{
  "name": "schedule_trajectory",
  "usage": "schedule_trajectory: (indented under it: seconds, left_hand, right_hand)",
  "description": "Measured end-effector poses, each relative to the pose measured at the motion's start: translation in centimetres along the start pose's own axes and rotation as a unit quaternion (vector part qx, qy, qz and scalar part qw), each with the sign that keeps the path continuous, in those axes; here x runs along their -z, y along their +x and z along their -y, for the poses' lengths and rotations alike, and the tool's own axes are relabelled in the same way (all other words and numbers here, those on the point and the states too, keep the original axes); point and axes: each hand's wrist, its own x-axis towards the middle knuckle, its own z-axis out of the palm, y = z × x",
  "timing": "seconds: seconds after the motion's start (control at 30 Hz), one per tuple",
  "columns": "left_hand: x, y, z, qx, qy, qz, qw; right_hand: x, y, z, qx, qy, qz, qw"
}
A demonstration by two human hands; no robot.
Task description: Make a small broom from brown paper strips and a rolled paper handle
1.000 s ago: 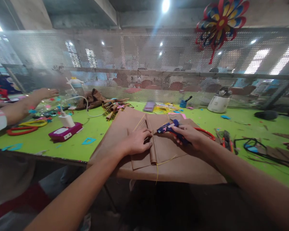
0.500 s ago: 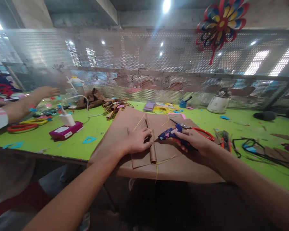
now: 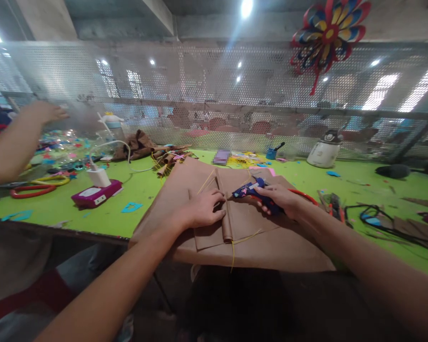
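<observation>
My left hand [image 3: 206, 209] lies on brown paper [image 3: 285, 249], its fingers and thumb curled at a narrow brown paper roll [image 3: 227, 228] and holding it down. Yellow string [image 3: 248, 237] comes out of the near end of this roll. In my right hand [image 3: 281, 197] is a dark blue patterned hot glue gun [image 3: 246, 189], gripped by its handle. Its nozzle points left, close to the roll and just beside my left fingertips. Red-handled scissors [image 3: 305, 194] lie behind my right hand and are partly covered.
Pliers [image 3: 335, 207] and a black cable [image 3: 360, 213] lie at right on the green table [image 3: 171, 190]. A purple power strip [image 3: 98, 192] with a white plug stands left. Behind are rolled brown pieces [image 3: 169, 161] and a white bottle [image 3: 324, 151]. Another person's arm [image 3: 17, 137] reaches in from the left.
My right hand has moved left with the glue gun, bringing its nozzle near the roll. My left hand stays put. The other person's arm has risen and shifted left.
</observation>
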Motion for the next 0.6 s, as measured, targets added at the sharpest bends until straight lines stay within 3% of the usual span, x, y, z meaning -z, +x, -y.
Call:
schedule_trajectory:
  seconds: [0.17,0.37,0.6]
  left_hand:
    - [-0.1,0.0,0.1,-0.001,0.001,0.002,1.000]
    - [-0.1,0.0,0.1,-0.011,-0.013,-0.004,1.000]
    - [0.1,0.0,-0.1,-0.010,-0.020,-0.007,1.000]
  right_hand:
    - [-0.2,-1.9,0.0,-0.043,-0.001,0.020,0.999]
    - [-0.4,-3.9,-0.2,-0.040,-0.008,0.055,0.998]
    - [-0.3,-3.9,-0.1,-0.043,-0.007,0.039,0.998]
